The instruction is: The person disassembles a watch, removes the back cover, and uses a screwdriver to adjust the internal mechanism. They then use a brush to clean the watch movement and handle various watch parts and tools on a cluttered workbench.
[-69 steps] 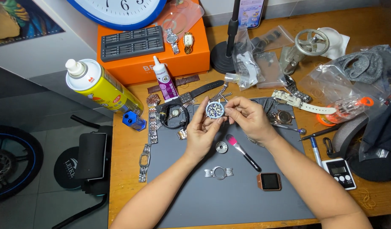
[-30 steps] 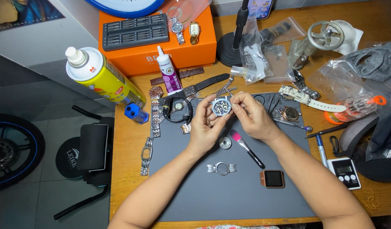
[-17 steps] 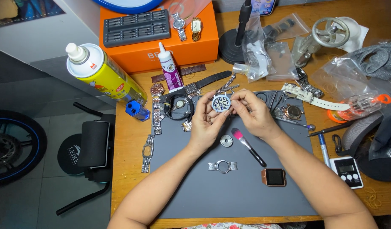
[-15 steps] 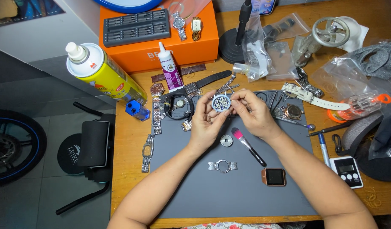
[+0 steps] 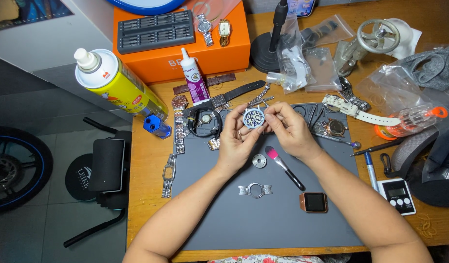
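Observation:
Both my hands hold a small round watch part with a patterned blue and white face (image 5: 254,118) above the far side of a grey work mat (image 5: 234,219). My left hand (image 5: 237,140) pinches it from the left and below. My right hand (image 5: 289,127) pinches its right edge with thumb and fingers. On the mat just below lie a round metal disc (image 5: 259,160), a pink-tipped tool (image 5: 284,167), a silver watch case frame (image 5: 255,190) and a square smartwatch body (image 5: 314,202).
An orange box (image 5: 185,53) with a screwdriver set and two watches stands at the back. A yellow spray can (image 5: 118,86), a glue bottle (image 5: 195,78), metal bracelets (image 5: 178,132), plastic bags (image 5: 302,58), a small timer (image 5: 398,196) and a black stand (image 5: 268,51) crowd the wooden desk.
The camera view has drifted slightly, so the scene sits a bit lower in frame. Both hands still hold the round watch part in nearly the same pose.

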